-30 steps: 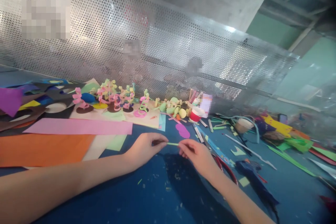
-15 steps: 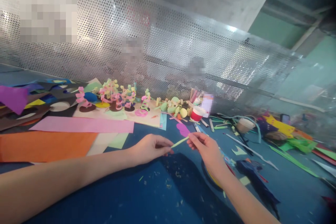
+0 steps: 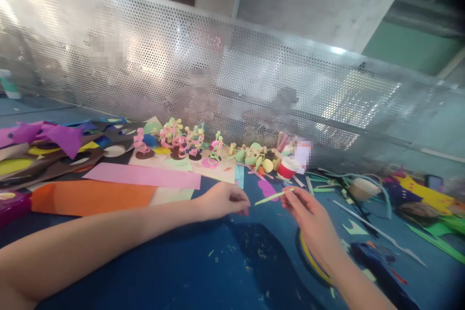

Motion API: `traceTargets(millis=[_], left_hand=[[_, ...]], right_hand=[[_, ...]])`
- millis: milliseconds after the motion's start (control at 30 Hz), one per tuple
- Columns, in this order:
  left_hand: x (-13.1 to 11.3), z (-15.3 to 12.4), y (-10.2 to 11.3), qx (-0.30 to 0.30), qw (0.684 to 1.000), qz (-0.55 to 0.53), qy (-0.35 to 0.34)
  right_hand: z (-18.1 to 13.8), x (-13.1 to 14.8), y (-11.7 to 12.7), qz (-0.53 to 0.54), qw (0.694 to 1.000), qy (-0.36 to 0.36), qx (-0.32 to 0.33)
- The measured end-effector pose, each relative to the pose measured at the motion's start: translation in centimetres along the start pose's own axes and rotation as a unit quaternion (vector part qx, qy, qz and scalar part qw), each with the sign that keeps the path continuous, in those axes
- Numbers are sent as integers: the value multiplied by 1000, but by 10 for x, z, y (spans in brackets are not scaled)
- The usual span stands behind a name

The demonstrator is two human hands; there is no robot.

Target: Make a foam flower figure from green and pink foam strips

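- Right hand: is pinching one end of a pale green strip between thumb and fingers.
- Pale green strip: is slanting above the blue table, joined to nothing visible.
- Left hand: is curling loosely, half open, holding nothing visible, just beside the free end.
- Purple paper: is lying beyond.
- Curly paper figures: are standing farther back, apparently assembled; how much is remaining, one cannot tell.
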State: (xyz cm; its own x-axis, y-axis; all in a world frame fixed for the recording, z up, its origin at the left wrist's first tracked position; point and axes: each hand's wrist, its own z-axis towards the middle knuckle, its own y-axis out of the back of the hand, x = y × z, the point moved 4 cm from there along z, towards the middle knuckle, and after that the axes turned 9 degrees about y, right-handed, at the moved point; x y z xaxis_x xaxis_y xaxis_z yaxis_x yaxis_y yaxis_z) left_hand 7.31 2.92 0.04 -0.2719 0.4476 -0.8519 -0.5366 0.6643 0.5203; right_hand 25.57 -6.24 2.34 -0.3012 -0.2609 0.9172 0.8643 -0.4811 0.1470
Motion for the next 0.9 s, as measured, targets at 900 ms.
traceTargets(millis=[900], left_hand=[[-16,115,-9,-77,972,221,-5]], right_hand=[[33,-1,63,-97,976,156,-113]])
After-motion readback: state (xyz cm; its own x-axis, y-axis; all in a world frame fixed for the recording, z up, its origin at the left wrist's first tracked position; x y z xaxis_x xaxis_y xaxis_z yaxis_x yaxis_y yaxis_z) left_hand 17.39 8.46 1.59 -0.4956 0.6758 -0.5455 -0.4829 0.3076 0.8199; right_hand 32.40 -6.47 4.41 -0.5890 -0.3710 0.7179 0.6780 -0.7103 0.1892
